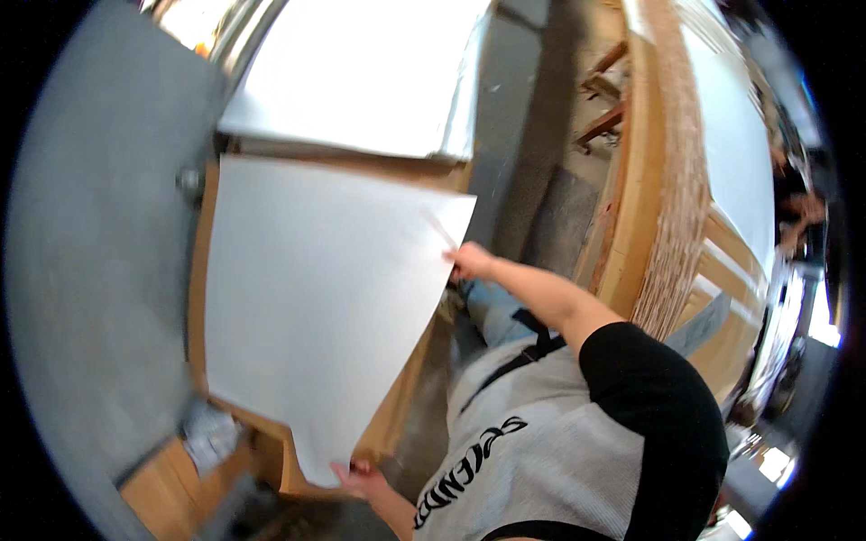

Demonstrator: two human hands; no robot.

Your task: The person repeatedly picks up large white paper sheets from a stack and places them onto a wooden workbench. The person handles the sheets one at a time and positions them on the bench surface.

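A large white sheet (pixel 316 288) lies over a brown cardboard base and bends down at its near end. My left hand (pixel 361 478) pinches that near corner between thumb and fingers. My right hand (pixel 471 261) is closed at the sheet's right edge. From its fingers a thin brown stick-like piece (pixel 440 229) points across the white surface; motion blur hides what it is exactly. Whether this hand also grips the sheet's edge, I cannot tell.
Beyond the sheet stands another white-topped stack (pixel 352 81). To the right, a tall stack of brown layered boards (pixel 677 180) bears white sheets, with wooden supports (pixel 603 126) beside it. Cardboard (pixel 167 487) sits at lower left. Another person's arm (pixel 798 216) shows far right.
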